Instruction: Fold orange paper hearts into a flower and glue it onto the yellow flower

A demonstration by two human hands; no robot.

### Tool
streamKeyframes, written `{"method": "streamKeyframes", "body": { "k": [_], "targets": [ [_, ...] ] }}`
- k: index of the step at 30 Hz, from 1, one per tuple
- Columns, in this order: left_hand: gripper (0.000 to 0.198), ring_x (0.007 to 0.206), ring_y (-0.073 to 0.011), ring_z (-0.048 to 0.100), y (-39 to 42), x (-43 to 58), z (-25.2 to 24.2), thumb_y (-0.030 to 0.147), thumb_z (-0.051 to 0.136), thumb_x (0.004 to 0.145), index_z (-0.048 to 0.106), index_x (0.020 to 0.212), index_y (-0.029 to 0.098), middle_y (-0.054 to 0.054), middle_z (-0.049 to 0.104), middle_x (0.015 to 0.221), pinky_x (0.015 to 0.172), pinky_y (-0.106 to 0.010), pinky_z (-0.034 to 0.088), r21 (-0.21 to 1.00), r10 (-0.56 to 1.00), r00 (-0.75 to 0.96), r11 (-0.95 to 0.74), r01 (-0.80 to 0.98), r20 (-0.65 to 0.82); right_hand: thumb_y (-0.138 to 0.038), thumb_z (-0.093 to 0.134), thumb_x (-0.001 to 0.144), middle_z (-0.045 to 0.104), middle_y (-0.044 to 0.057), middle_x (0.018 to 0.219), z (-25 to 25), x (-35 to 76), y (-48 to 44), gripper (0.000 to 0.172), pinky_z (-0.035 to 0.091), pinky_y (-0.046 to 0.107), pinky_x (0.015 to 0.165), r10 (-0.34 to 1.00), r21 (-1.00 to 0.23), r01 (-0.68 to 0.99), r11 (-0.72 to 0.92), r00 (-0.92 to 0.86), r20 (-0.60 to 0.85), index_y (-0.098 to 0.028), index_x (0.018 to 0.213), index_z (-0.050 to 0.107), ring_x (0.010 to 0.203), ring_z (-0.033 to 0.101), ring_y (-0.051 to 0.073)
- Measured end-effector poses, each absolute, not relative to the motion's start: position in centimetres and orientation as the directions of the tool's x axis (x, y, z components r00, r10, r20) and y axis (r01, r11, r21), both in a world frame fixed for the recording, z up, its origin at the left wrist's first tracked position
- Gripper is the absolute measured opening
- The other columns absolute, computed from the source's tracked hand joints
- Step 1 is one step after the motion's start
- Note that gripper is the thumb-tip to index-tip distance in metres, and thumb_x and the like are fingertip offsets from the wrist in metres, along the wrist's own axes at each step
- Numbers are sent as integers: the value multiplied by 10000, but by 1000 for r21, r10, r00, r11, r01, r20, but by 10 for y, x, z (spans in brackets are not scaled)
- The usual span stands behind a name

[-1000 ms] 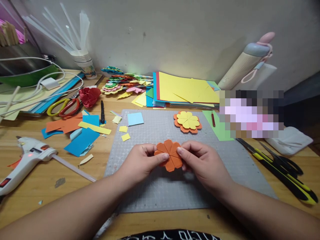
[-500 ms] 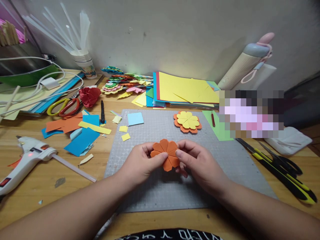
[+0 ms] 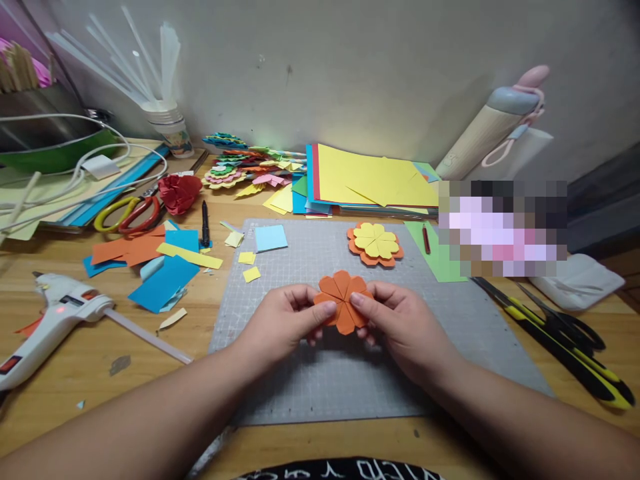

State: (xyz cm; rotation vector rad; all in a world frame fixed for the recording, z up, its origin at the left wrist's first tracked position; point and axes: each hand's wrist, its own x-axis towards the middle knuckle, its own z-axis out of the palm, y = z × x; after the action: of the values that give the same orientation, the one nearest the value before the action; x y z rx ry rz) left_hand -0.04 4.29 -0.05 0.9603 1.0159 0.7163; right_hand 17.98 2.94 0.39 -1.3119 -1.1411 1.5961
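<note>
An orange paper flower with creased, rounded petals is held between both hands above the grey cutting mat. My left hand pinches its left edge, thumb on top and fingers underneath. On the other side, my right hand grips the right edge, its thumb lying across a petal near the centre. Fingertips of both hands are partly hidden below the paper. Beyond the hands, a yellow paper flower lies on a larger orange one on the mat.
A white glue gun lies left, near orange and blue paper scraps. Coloured paper sheets and a pile of paper flowers sit by the wall. At right are a yellow-black cutter knife, black scissors and a bottle.
The orange flower has shifted slightly right and up and turned a little. My right thumb has moved further onto its petals, and the right fingers have tucked under it.
</note>
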Motion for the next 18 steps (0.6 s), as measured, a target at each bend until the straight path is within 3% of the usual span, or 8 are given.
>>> {"method": "streamKeyframes", "body": {
  "k": [10, 18],
  "targets": [
    [287, 428, -60, 400, 42, -1, 1, 389, 706, 716, 562, 625, 158, 68, 503, 464, 459, -203, 267, 918, 854, 368, 396, 2, -369, -429, 669, 791, 538, -31, 538, 10, 180, 29, 330, 365, 213, 470, 944, -964, 88, -252, -198, -265, -168, 611, 573, 474, 459, 79],
    [295, 464, -73, 471, 40, 1, -1, 376, 732, 696, 533, 654, 162, 37, 575, 576, 489, -213, 362, 936, 897, 321, 344, -76, -304, -406, 686, 783, 578, -8, 608, 6, 185, 34, 279, 371, 224, 497, 917, -955, 105, -278, -268, -297, -154, 669, 654, 517, 468, 89]
  ]
}}
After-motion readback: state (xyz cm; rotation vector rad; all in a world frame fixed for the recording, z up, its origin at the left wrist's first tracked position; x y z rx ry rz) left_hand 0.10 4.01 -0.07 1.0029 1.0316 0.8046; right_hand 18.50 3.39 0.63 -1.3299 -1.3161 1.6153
